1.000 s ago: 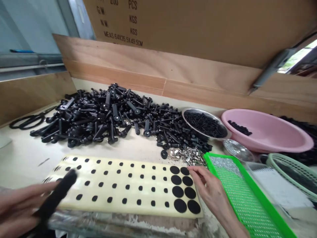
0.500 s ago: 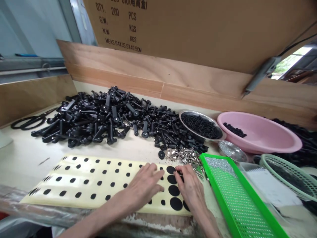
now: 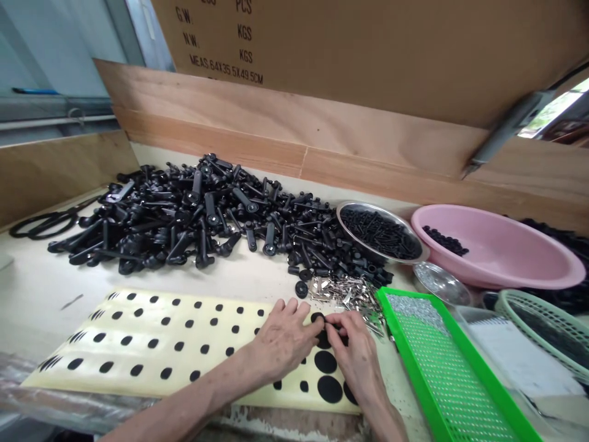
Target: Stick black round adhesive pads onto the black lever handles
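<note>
A cream sheet [image 3: 151, 344] dotted with small black circles lies at the table's front edge, with a few large black discs [image 3: 329, 388] at its right end. My left hand [image 3: 283, 337] lies on the sheet with fingers spread, pressing it down. My right hand [image 3: 352, 353] pinches the edge of a black disc [image 3: 322, 337] close to my left fingertips.
A big heap of black plastic levers [image 3: 193, 215] fills the table's middle. A steel bowl of black screws [image 3: 380, 232], a pink basin [image 3: 497, 252], a green tray [image 3: 442, 368], loose metal clips [image 3: 345, 290] and a small steel dish [image 3: 439, 279] stand to the right. Scissors [image 3: 41, 222] lie far left.
My left hand left the black part at the lower left and came across onto the sheet beside my right hand. My right fingers have closed into a pinch on a disc.
</note>
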`<state>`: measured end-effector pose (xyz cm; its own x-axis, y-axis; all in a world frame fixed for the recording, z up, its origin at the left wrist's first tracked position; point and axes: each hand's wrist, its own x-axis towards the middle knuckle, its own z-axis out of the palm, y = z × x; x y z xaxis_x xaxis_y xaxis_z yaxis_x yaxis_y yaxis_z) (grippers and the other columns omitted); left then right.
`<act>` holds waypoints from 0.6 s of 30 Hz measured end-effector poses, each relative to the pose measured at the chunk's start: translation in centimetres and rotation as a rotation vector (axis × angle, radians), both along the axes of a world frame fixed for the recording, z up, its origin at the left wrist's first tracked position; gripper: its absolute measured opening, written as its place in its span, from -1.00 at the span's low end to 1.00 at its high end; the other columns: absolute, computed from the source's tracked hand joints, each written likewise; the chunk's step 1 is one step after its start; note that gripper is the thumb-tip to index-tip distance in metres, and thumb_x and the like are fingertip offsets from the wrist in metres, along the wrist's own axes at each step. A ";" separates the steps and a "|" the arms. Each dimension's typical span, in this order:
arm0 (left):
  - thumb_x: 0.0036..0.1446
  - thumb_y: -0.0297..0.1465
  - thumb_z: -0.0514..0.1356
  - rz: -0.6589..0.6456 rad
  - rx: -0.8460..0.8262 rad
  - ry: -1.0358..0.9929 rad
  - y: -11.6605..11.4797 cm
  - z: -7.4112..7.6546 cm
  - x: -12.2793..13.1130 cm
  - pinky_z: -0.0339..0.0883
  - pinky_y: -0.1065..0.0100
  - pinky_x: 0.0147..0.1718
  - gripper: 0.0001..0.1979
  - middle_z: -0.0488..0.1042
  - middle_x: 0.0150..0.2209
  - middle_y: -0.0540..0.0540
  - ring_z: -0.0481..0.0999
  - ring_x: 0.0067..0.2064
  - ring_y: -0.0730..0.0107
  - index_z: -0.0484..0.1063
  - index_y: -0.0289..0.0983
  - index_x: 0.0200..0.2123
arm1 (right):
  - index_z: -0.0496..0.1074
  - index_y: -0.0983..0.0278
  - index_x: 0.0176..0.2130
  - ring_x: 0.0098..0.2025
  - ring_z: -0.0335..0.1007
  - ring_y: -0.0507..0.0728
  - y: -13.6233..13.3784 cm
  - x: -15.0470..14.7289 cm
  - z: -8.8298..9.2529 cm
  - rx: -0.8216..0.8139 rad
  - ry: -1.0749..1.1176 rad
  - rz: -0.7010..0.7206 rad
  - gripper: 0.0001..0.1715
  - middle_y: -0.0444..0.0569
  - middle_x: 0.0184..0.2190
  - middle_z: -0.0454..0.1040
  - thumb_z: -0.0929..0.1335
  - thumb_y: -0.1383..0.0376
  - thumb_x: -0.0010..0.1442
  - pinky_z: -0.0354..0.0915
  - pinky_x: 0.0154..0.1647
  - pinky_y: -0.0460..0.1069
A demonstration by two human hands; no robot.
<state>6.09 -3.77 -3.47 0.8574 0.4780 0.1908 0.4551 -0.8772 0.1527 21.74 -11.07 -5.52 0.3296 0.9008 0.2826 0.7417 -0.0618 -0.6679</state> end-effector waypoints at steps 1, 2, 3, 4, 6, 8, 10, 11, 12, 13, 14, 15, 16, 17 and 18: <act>0.29 -0.29 0.03 0.003 -0.006 -0.001 0.0 0.1 0.0 0.15 0.19 -0.25 -0.71 0.33 -0.21 -0.12 0.28 -0.19 0.18 0.30 -0.17 0.04 | 0.40 0.22 -0.32 -0.34 0.38 0.12 0.0 0.0 0.1 -0.002 0.019 0.015 -0.83 -0.02 -0.31 0.37 0.24 0.28 0.25 0.35 -0.30 0.00; 0.29 -0.30 0.02 0.006 -0.011 -0.002 0.1 0.2 0.1 0.15 0.19 -0.25 -0.73 0.33 -0.21 -0.12 0.28 -0.19 0.18 0.31 -0.17 0.03 | 0.40 0.22 -0.34 -0.34 0.38 0.11 0.1 0.0 0.2 -0.004 0.036 0.031 -0.82 -0.03 -0.32 0.37 0.24 0.28 0.25 0.35 -0.31 0.00; 0.30 -0.31 0.02 0.008 -0.015 -0.005 0.1 0.3 0.0 0.16 0.19 -0.24 -0.75 0.34 -0.21 -0.11 0.29 -0.19 0.19 0.32 -0.18 0.01 | 0.39 0.22 -0.35 -0.34 0.37 0.11 0.1 0.0 0.3 -0.007 0.051 0.046 -0.82 -0.03 -0.34 0.38 0.24 0.27 0.24 0.34 -0.31 -0.01; 0.30 -0.31 0.02 0.005 -0.020 -0.010 0.1 0.3 0.0 0.16 0.19 -0.24 -0.76 0.35 -0.21 -0.11 0.29 -0.20 0.19 0.33 -0.18 -0.02 | 0.38 0.22 -0.37 -0.34 0.37 0.11 0.1 0.2 0.5 -0.013 0.063 0.063 -0.83 -0.04 -0.35 0.38 0.25 0.27 0.23 0.33 -0.32 -0.01; 0.30 -0.31 0.03 -0.003 -0.037 -0.024 0.0 0.3 -0.1 0.17 0.19 -0.23 -0.80 0.36 -0.21 -0.10 0.30 -0.20 0.20 0.35 -0.19 -0.07 | 0.37 0.22 -0.40 -0.35 0.35 0.11 0.2 0.6 0.7 -0.033 0.084 0.101 -0.84 -0.07 -0.39 0.38 0.26 0.28 0.21 0.30 -0.35 -0.01; 0.28 -0.30 0.07 0.000 -0.072 -0.048 -0.1 0.2 -0.3 0.19 0.18 -0.21 -0.81 0.38 -0.19 -0.11 0.31 -0.18 0.19 0.36 -0.21 -0.09 | 0.37 0.21 -0.43 -0.37 0.34 0.11 0.2 1.1 0.9 -0.055 0.102 0.136 -0.85 -0.09 -0.42 0.38 0.27 0.29 0.17 0.27 -0.38 -0.03; 0.23 -0.29 0.14 0.022 -0.143 -0.087 -0.1 0.1 -0.5 0.21 0.16 -0.18 -0.77 0.40 -0.18 -0.11 0.31 -0.17 0.18 0.33 -0.24 -0.08 | 0.37 0.21 -0.44 -0.39 0.32 0.10 0.3 1.3 1.1 -0.069 0.120 0.157 -0.86 -0.10 -0.43 0.38 0.28 0.30 0.15 0.24 -0.41 -0.04; 0.21 -0.30 0.17 0.043 -0.189 -0.111 0.0 0.1 -0.5 0.21 0.15 -0.16 -0.74 0.41 -0.18 -0.10 0.31 -0.17 0.18 0.32 -0.26 -0.07 | 0.36 0.22 -0.44 -0.40 0.32 0.10 0.3 1.4 1.2 -0.072 0.128 0.161 -0.86 -0.10 -0.43 0.37 0.28 0.30 0.15 0.23 -0.43 -0.04; 0.18 -0.32 0.20 0.065 -0.239 -0.139 0.1 0.2 -0.6 0.22 0.14 -0.15 -0.71 0.43 -0.19 -0.10 0.32 -0.17 0.18 0.30 -0.27 -0.05 | 0.36 0.22 -0.43 -0.40 0.31 0.10 0.3 1.3 1.4 -0.072 0.135 0.163 -0.86 -0.10 -0.43 0.37 0.27 0.30 0.16 0.23 -0.43 -0.04; 0.17 -0.34 0.20 0.087 -0.289 -0.166 0.2 0.3 -0.6 0.22 0.15 -0.14 -0.71 0.45 -0.21 -0.09 0.32 -0.18 0.19 0.30 -0.27 -0.05 | 0.36 0.22 -0.43 -0.39 0.31 0.10 0.2 1.2 1.5 -0.068 0.142 0.166 -0.85 -0.10 -0.42 0.36 0.26 0.29 0.17 0.23 -0.42 -0.04; 0.17 -0.38 0.19 0.102 -0.334 -0.187 0.4 0.4 -0.6 0.23 0.17 -0.15 -0.74 0.46 -0.24 -0.08 0.34 -0.20 0.21 0.32 -0.26 -0.07 | 0.36 0.22 -0.42 -0.38 0.31 0.10 0.2 1.0 1.8 -0.056 0.148 0.171 -0.84 -0.10 -0.41 0.36 0.26 0.29 0.18 0.23 -0.40 -0.04; 0.18 -0.41 0.16 0.109 -0.372 -0.201 0.7 0.6 -0.6 0.23 0.20 -0.17 -0.81 0.47 -0.28 -0.06 0.35 -0.24 0.24 0.35 -0.25 -0.11 | 0.35 0.22 -0.41 -0.36 0.32 0.10 0.2 0.8 2.1 -0.040 0.154 0.180 -0.84 -0.09 -0.39 0.36 0.26 0.28 0.19 0.24 -0.36 -0.03; 0.19 -0.45 0.13 0.106 -0.405 -0.208 0.9 0.8 -0.6 0.23 0.22 -0.18 -0.87 0.48 -0.31 -0.05 0.36 -0.27 0.27 0.39 -0.25 -0.17 | 0.35 0.22 -0.41 -0.32 0.32 0.11 0.2 0.6 2.4 -0.021 0.160 0.191 -0.84 -0.08 -0.37 0.36 0.26 0.27 0.20 0.24 -0.32 -0.02; 0.20 -0.48 0.10 0.102 -0.433 -0.216 1.2 0.9 -0.6 0.22 0.24 -0.18 -0.89 0.49 -0.34 -0.04 0.37 -0.30 0.29 0.42 -0.24 -0.24 | 0.35 0.21 -0.41 -0.29 0.32 0.12 0.1 0.4 2.8 0.001 0.167 0.201 -0.85 -0.08 -0.36 0.36 0.26 0.27 0.20 0.25 -0.27 -0.01; 0.19 -0.49 0.09 0.103 -0.463 -0.230 1.4 1.1 -0.6 0.22 0.26 -0.19 -0.87 0.49 -0.36 -0.03 0.38 -0.31 0.30 0.44 -0.23 -0.30 | 0.35 0.21 -0.40 -0.26 0.32 0.13 0.1 0.3 3.2 0.023 0.175 0.206 -0.85 -0.07 -0.35 0.36 0.27 0.26 0.21 0.24 -0.24 0.00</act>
